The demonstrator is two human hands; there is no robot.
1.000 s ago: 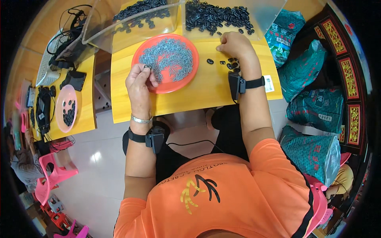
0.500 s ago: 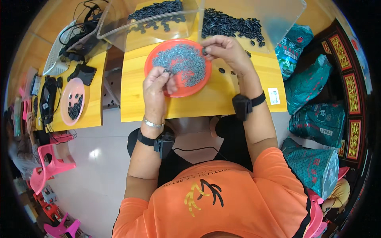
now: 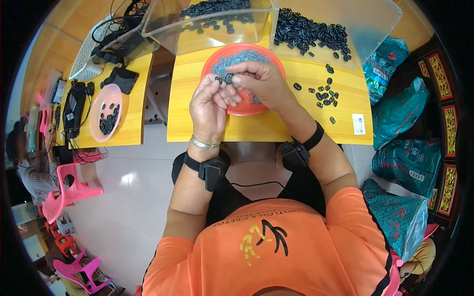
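Over a round red plate [image 3: 282, 74] heaped with thin grey metal screws or pins [image 3: 247, 57], my two hands meet. My left hand [image 3: 210, 106] is closed, its thumb and fingertips pinching a small black piece [image 3: 218, 80]. Right beside it, my right hand [image 3: 260, 84] pinches a small black oval part [image 3: 228, 78] between thumb and forefinger. The two black pieces are close together; whether they touch I cannot tell. On the yellow table [image 3: 197, 126], several loose black oval parts [image 3: 324, 95] lie to the right of my right hand.
Two clear plastic bins [image 3: 207, 42] [image 3: 375, 29] with black oval parts stand at the back. On a side table at left are a pink bowl [image 3: 94, 121] of black parts, a white basket [image 3: 81, 69] and cables. Green sacks [image 3: 400, 111] line the right; pink chairs [image 3: 61, 192] stand left.
My hands have come together over the plate. The right one has moved left and nearer, bringing its black part against or beside the left hand's piece. The whole view has shifted slightly.
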